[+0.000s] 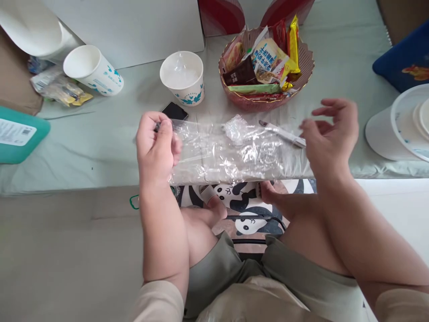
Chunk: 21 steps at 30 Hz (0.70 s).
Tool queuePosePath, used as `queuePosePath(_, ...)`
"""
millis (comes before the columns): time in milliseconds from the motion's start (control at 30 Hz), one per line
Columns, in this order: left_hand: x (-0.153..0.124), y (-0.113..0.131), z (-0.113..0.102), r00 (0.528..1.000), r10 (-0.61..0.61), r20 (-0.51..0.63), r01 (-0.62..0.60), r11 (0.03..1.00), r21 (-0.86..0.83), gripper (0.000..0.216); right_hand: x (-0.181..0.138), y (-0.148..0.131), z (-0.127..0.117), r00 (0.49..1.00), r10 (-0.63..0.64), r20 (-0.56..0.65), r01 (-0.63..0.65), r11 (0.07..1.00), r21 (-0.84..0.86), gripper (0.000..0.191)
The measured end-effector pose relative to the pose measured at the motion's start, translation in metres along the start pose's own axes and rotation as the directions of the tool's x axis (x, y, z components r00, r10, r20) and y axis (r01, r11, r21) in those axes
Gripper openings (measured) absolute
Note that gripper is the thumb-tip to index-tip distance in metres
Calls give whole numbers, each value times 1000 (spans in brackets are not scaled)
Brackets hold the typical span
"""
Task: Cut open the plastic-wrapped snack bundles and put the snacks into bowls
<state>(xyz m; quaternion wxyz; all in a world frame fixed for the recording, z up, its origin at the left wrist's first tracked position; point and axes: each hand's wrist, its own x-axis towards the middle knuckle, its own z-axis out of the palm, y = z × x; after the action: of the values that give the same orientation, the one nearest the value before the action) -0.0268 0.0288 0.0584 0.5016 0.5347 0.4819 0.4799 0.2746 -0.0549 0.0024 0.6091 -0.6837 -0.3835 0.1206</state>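
A clear plastic sheet or bag (208,152) stretches crumpled between my hands over the table's front edge. My left hand (157,138) is closed on its left end, thumb against the curled fingers. At its right end is my right hand (330,132), slightly blurred; thumb and forefinger appear to pinch the edge, with the other fingers loosely apart. Through or beside the film show a crumpled ball of clear wrapping (237,129) and a thin wrapped stick-like item (283,133). Behind my left hand lies a dark phone-like object (174,111), partly hidden.
A paper cup (189,91) with clear plastic inside stands behind; another cup (109,80) leans left near small packets (63,87). A pink bowl (258,102) holds wrapped snacks. A white bin (380,134) with cups is at right, a green container (20,150) at left.
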Motion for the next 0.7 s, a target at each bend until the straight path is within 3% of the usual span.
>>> queuePosePath(67,-3,5,1,990,-68,122,75,996,-50,30,2,-5,0,985,-170,-41,174,976,131,31)
queuePosePath(133,-7,9,3,964,-101,246,118,991,-56,35,-2,-17,6,951,-266,160,202,921,332,32)
queuePosePath(167,-9,10,5,949,-119,293,137,990,-41,35,-6,-25,11,899,-280,338,126,902,412,38)
queuePosePath(200,-11,10,6,932,-141,333,156,988,-20,34,-11,-33,16,799,-273,536,9,896,443,46)
queuePosePath(267,-14,8,8,897,-169,409,173,985,30,30,-23,-47,28,489,-202,848,-217,914,343,56)
queuePosePath(333,-13,4,7,872,-161,463,152,987,57,23,-36,-53,38,170,-95,981,-308,940,145,42)
queuePosePath(367,-11,1,5,882,-129,453,129,991,33,20,-41,-54,41,65,-49,997,-312,948,67,31)
queuePosePath(400,-8,-3,3,908,-88,410,107,994,-22,20,-45,-53,43,18,-13,1000,-316,949,18,23)
queuePosePath(433,-5,-8,0,941,-53,335,90,991,-98,25,-48,-52,44,31,17,999,-329,944,-6,22)
queuePosePath(467,-1,-14,-3,969,-39,245,87,978,-189,30,-50,-50,44,99,42,994,-349,937,-5,23)
queuePosePath(533,2,-26,-4,967,-128,218,189,940,-284,40,-51,-48,43,331,104,938,-383,923,33,28)
queuePosePath(600,1,-37,3,881,-255,398,368,898,-241,61,-51,-48,43,534,159,830,-389,918,74,30)
queuePosePath(633,-1,-41,8,817,-285,502,427,884,-193,68,-50,-48,43,603,177,778,-379,922,84,31)
queuePosePath(700,-6,-46,22,709,-282,646,433,897,-84,68,-49,-49,44,684,189,705,-351,932,91,32)
